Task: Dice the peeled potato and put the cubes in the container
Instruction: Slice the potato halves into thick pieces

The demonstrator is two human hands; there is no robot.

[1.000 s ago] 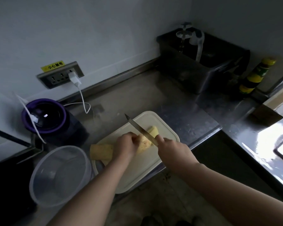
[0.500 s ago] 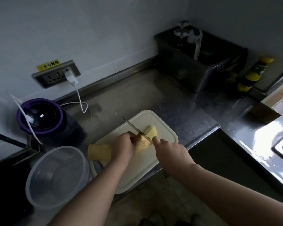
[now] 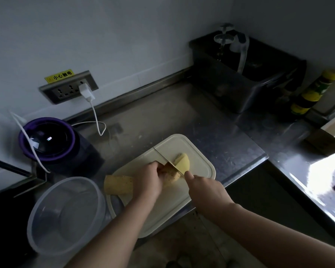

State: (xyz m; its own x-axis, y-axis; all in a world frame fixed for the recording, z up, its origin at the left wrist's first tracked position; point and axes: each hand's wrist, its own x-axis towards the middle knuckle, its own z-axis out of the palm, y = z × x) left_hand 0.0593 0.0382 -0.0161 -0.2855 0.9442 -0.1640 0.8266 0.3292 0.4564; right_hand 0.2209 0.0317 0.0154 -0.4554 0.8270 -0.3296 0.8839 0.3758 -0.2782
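Potato (image 3: 169, 174) on the board (image 3: 199, 151), pinned by the left hand (image 3: 148, 179) as the right hand (image 3: 205, 190), clenched on a knife (image 3: 165, 158), slices it; strips still need crosscutting, and the container (image 3: 66, 215) sits empty beside

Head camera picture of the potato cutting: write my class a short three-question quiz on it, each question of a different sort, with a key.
1. True or false: the clear round plastic container already holds potato cubes.
2. Which of the hands holds the thin metal knife? A) left hand B) right hand
3. Fill in: the yellow peeled potato lies on the cream rectangular plastic ______.

Key: 1. False, it looks empty. 2. B; the left hand steadies the potato. 3. cutting board.
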